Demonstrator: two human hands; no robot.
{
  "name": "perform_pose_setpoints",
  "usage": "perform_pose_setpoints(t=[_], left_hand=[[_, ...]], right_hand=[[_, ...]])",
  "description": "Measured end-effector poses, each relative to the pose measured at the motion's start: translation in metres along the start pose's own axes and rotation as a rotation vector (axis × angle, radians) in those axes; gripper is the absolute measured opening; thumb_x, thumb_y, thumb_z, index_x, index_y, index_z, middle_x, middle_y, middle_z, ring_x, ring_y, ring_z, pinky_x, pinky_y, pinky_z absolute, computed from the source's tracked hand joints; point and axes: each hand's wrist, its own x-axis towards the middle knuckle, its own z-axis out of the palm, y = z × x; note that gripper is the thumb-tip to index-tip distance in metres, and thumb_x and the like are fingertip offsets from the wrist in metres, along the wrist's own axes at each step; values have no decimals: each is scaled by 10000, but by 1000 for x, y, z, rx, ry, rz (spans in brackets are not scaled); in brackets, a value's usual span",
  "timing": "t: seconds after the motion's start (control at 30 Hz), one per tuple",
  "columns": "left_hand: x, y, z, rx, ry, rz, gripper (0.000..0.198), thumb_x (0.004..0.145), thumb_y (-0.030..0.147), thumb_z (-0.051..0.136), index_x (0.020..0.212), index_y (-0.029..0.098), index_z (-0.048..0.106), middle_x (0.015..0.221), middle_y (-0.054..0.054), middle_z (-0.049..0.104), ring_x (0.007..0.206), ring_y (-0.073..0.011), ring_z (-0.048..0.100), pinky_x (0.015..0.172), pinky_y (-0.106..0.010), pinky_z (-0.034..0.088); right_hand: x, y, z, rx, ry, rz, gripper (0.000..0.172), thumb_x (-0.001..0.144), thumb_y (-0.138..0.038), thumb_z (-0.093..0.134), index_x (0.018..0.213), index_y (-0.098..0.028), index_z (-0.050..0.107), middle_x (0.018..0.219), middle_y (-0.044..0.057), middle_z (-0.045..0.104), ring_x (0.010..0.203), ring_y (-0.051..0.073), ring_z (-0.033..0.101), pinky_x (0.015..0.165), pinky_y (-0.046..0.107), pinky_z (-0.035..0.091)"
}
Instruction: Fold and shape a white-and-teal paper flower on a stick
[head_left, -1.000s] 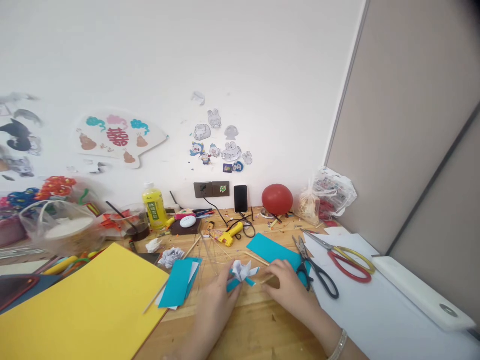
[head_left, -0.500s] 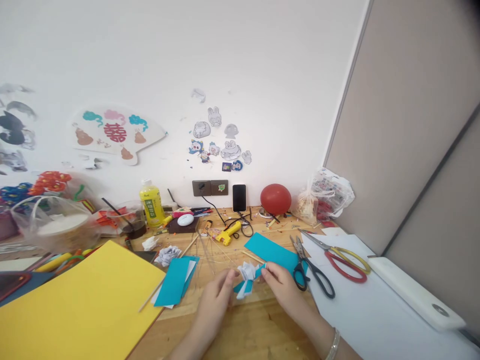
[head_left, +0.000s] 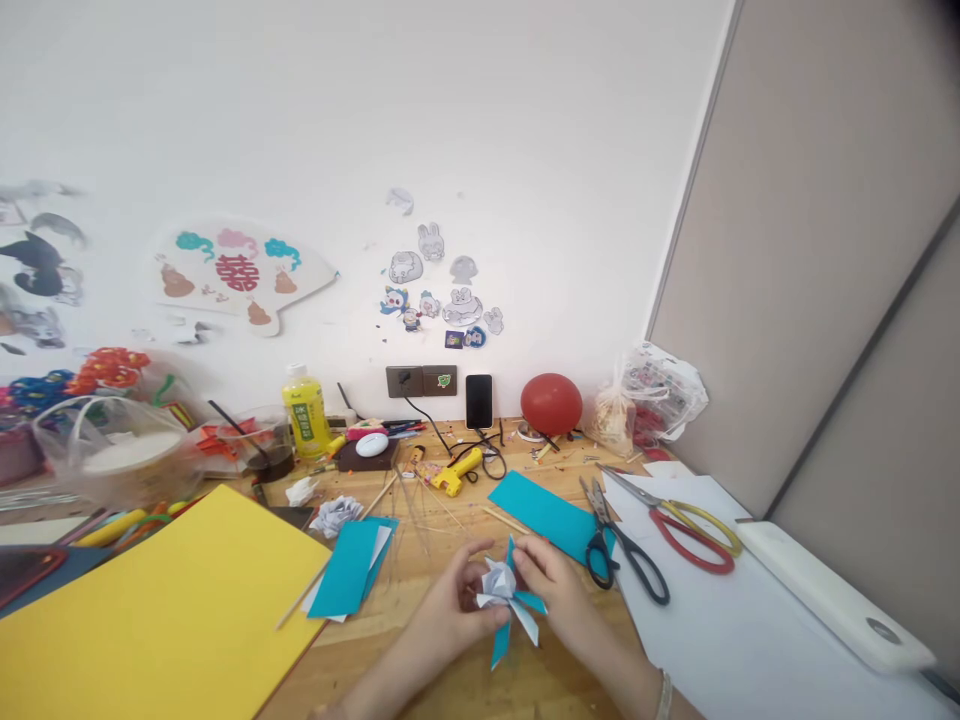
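- Holding the flower (head_left: pixel 496 580) between both hands, low over the near part of the tabletop (head_left: pixel 480 690); cannot tell whether touching the wood.
- Curled around the pale middle from the left with the left hand (head_left: pixel 459 600), thumb down by the lower strip (head_left: pixel 500 648).
- Pinching the upper strip (head_left: pixel 511 552) close to the middle in the fingertips of the right hand (head_left: pixel 553 580).
- Done, judging by the look: folded into a layered white centre, with petals standing around it.
- Left, probably: fanned out loose below and to the right in several strips, mostly blue, one mainly white, not yet tucked or trimmed to match the centre.
- Also showing a separate rose (head_left: pixel 337 516), apparently complete, lying just behind the blue stack (head_left: pixel 346 572), well apart from the hands.
- Seemingly unused: lying flat as a blue sheet (head_left: pixel 540 510) beyond the right hand, overlapped at its right end by the black scissors (head_left: pixel 641 565).
- Resting idle near the back: the glue gun (head_left: pixel 459 472), touched by neither hand.
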Motion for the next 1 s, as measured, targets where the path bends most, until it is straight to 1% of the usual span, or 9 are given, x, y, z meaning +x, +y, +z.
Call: perform_pose_setpoints(t=[0.1,0.2,0.3,0.47,0.67,0.73,0.83,0.9,1.0], left_hand=[[0,4,1,-25,64,33,686,569,426,759,1115,174,428,830,-26,593,785,-181,559,715,-290,413],[0,11,0,-82,150,55,617,613,420,733,1107,184,449,889,-29,592,820,-175,549,742,-286,416],[-1,10,-1,-106,159,63,584,619,394,738,1094,188,468,890,-21,591,815,-168,547,736,-280,423],[0,1,0,-101,140,57,534,579,376,767,1005,168,520,831,-12,604,781,-166,553,721,-280,430],[1,9,6,-84,188,53,485,569,424,750,919,157,546,863,-45,642,830,-206,588,769,-303,439],[2,10,8,-25,271,66,463,585,434,731,901,155,540,855,-52,645,833,-218,594,761,-306,446],[3,8,10,76,401,84,433,607,430,706,885,157,518,813,-51,645,793,-221,601,721,-303,459],[2,5,12,130,404,78,429,623,424,689,903,157,504,810,-53,645,773,-224,608,693,-302,470],[-3,7,15,232,328,61,407,686,430,624,960,150,512,879,-80,659,819,-236,616,711,-304,475]], right_hand=[[-3,-2,-4,160,33,15,432,803,-589,424,891,-181,537,755,29,566,740,193,567,666,297,459],[-7,-11,-10,222,-63,-43,439,806,-592,424,897,-186,564,824,56,606,765,205,592,643,298,473],[-12,-18,-13,60,-95,-135,302,772,-451,572,902,-181,607,885,65,636,821,210,590,715,303,465],[-13,-19,-11,-42,-52,-142,188,799,-331,544,859,-172,625,849,60,651,793,197,595,688,284,470],[-9,-15,-10,137,23,-37,324,788,-475,527,846,-168,611,815,65,653,708,189,603,642,300,483],[-7,-12,-7,233,38,10,408,733,-543,568,899,-172,600,852,78,660,721,199,616,663,321,492],[-6,-4,2,329,28,20,532,597,-577,677,933,-174,589,924,104,656,839,242,620,735,351,492],[-5,0,7,327,66,22,511,604,-573,673,904,-167,589,920,107,649,873,249,611,756,349,487],[-3,3,7,259,163,36,427,682,-563,607,831,-164,584,825,76,636,774,224,611,700,325,491]])
